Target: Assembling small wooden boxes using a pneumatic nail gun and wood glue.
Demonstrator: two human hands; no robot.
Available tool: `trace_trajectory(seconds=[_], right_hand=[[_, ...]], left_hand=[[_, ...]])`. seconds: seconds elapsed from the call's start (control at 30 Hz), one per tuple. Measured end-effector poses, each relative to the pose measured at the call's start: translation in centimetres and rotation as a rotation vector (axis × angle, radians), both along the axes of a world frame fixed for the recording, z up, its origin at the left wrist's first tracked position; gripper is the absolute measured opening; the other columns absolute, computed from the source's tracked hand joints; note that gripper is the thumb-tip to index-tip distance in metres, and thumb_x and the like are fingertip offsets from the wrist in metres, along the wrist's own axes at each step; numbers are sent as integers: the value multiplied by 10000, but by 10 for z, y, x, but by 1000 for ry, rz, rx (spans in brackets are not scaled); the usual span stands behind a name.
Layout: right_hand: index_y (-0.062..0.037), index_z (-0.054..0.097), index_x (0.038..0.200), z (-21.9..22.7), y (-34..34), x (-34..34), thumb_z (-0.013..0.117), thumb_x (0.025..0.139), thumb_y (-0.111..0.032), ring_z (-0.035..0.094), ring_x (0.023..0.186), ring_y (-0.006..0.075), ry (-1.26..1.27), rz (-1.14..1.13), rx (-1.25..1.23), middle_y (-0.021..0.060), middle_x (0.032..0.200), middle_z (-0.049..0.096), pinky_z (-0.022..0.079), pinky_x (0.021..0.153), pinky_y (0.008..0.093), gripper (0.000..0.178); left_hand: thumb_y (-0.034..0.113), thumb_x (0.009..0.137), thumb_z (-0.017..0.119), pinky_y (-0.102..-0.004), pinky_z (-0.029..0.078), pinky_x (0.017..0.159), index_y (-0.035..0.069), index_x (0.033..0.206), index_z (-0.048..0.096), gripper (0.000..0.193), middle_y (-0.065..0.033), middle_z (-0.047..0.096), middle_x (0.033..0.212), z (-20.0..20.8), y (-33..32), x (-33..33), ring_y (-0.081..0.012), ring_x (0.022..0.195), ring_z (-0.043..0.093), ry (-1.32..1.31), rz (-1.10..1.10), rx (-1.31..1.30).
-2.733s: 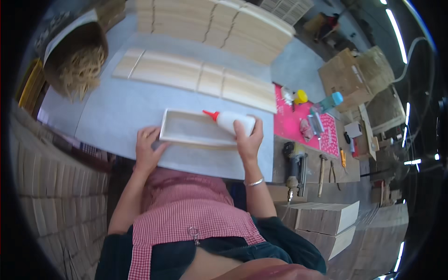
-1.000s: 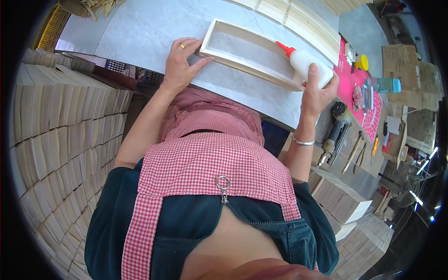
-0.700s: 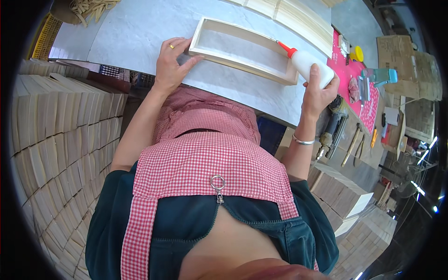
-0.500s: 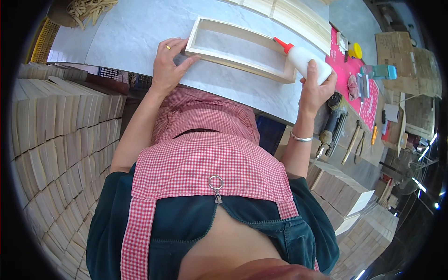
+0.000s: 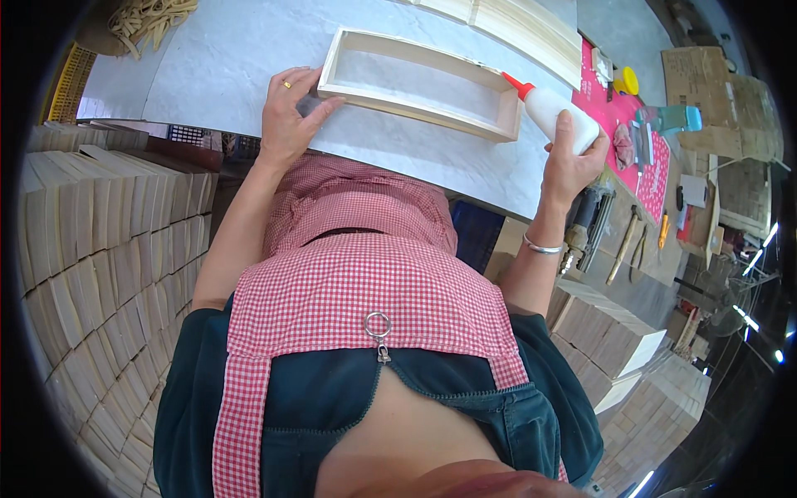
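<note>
A long rectangular wooden frame (image 5: 415, 113) lies on the pale marbled tabletop (image 5: 241, 58), its inside showing the table surface. My left hand (image 5: 292, 120) grips the frame's left end, thumb along the near side and the fingers at the outer end. In my right hand (image 5: 574, 153) is a white glue bottle (image 5: 560, 116) with a red pointed nozzle, held tilted with my fingers wrapped round its base. The nozzle tip is at the top edge of the frame's far right corner; whether it touches the wood I cannot tell.
Pale wooden boards (image 5: 506, 37) lie along the table's far edge. Rubber bands (image 5: 149, 25) are heaped at far left. Stacked wood pieces (image 5: 108, 249) rise on the left, more stacks (image 5: 606, 340) at right. A hammer (image 5: 623, 246) and a pink sheet (image 5: 652, 170) lie right.
The bottle in my right hand has moved right along the frame's far edge, its nozzle now at the far right corner. My left hand keeps its hold; the whole view has shifted slightly.
</note>
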State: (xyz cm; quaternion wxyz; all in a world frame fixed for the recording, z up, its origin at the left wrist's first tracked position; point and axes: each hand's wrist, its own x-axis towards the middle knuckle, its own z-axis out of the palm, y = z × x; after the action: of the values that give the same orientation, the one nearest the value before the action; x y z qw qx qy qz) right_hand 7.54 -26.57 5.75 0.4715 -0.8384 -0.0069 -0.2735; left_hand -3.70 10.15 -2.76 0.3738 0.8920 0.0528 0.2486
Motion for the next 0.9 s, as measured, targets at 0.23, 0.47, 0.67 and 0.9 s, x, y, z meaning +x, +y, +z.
trace_trajectory(seconds=[0.23,0.47,0.67,0.9], right_hand=[[26,573,1145,1,-17,-1,798,911,-322,683,721,216,-49,-58,-84,166,978,671,553,515,253,476],[35,586,1147,11,-21,-9,823,884,-290,658,834,241,32,-100,-36,176,1000,673,557,731,344,480],[30,595,1141,20,-28,-29,825,879,-275,653,832,235,60,-82,-48,171,987,674,553,739,341,463],[18,610,1127,27,-41,-64,817,882,-266,641,768,211,83,-62,-106,159,976,670,550,663,310,428]], left_hand=[[272,863,826,-361,475,1037,68,1309,701,506,-85,677,1238,1,0,0,-247,1250,527,-4,-3,3],[271,866,825,-360,472,1045,66,1309,700,503,-90,669,1250,-4,1,0,-249,1255,526,3,2,0],[278,868,825,-358,471,1048,68,1309,700,504,-100,665,1252,-4,2,1,-249,1258,526,-5,-3,9],[300,854,834,-364,469,1053,70,1309,702,526,-107,664,1260,-7,5,2,-255,1262,529,-14,-5,6]])
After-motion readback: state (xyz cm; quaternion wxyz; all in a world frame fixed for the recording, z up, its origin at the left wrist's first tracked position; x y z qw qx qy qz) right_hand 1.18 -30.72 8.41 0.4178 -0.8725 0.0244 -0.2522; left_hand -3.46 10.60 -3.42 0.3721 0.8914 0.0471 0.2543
